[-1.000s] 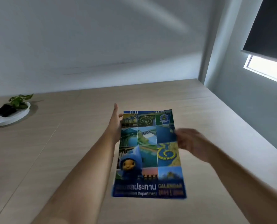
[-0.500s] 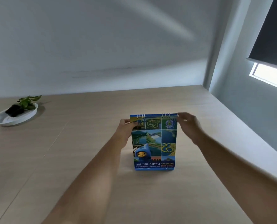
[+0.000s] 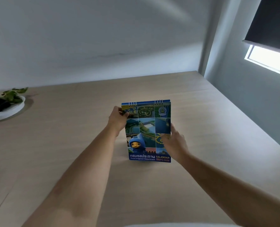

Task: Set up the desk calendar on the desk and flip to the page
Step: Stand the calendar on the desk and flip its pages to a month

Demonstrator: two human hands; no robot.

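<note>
Far left, a plant dish (image 3: 6, 110) sits on the desk (image 3: 70, 145). Your left hand (image 3: 118, 118) pinches the desk calendar (image 3: 148, 128) at its upper left edge; it stands mid-desk, cover showing. Your right hand (image 3: 173, 143) grips its right edge.

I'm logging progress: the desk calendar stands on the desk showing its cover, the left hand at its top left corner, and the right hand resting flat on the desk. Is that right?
Not quite. The right hand is not flat on the desk; the head view shows it at the right edge of the desk calendar. The left hand does hold the top left corner, cover showing.
</note>
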